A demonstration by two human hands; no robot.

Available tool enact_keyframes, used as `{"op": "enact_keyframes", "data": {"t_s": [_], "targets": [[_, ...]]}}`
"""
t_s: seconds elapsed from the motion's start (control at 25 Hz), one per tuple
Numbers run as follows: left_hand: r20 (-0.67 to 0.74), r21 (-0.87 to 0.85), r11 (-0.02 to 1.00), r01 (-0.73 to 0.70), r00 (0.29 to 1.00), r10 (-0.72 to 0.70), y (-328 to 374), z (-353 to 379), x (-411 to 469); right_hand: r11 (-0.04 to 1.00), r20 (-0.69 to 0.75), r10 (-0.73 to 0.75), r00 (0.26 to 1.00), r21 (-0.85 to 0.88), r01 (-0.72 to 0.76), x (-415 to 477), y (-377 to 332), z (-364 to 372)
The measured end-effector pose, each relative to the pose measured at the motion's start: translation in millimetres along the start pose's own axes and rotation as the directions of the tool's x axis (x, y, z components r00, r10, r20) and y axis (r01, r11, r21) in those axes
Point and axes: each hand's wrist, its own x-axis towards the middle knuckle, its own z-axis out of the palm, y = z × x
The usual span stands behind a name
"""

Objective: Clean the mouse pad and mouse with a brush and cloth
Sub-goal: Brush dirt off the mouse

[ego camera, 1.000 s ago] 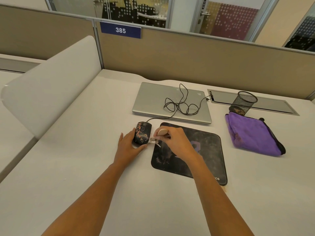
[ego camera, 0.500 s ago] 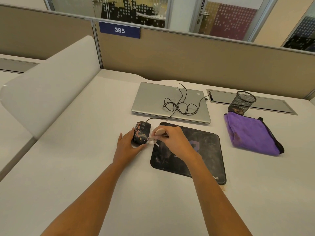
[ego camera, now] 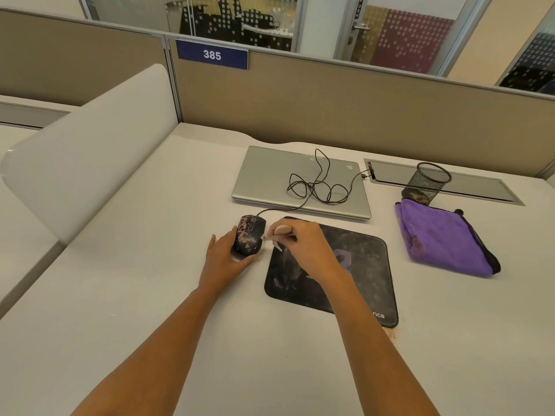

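Bench (ego camera: pixel 150 295): dusty mouse pad (ego camera: pixel 360 265) mid-front, purple cloth (ego camera: pixel 435 238) well right. Left grip (ego camera: pixel 228 256) holds mouse (ego camera: pixel 250 235), just left of pad. Right grip (ego camera: pixel 306 244) pinches brush (ego camera: pixel 282 229), bristles at mouse's flank. Step: brushing mouse. Next likely needs short, light strokes.

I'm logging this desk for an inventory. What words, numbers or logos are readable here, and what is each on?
"385": white digits on the blue sign on the partition.
"nce": white letters at the near right corner of the mouse pad; the start of the word is hidden behind the right forearm.
Door plate: vertical lettering, too small to read.
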Motion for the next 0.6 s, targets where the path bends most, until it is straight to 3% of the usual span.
{"op": "enact_keyframes", "data": {"t_s": [0.12,0.36,0.6], "targets": [[0.005,0.018,1.0,0.009,1.0,-0.009,-0.3,-0.4,0.3,0.998,-0.056,-0.028,0.998,0.054,0.032,9.5,-8.8,3.9],[0.027,0.037,0.999,0.027,0.999,-0.028,-1.1,0.2,1.9,0.998,0.15,-0.019,0.989,-0.057,0.028,11.1,-13.7,1.7],[0.03,0.034,0.999,0.03,0.999,-0.031,2.2,-1.1,1.1,1.0,0.046,-0.009,0.999,0.023,0.008,21.4,-25.7,1.4]]}}
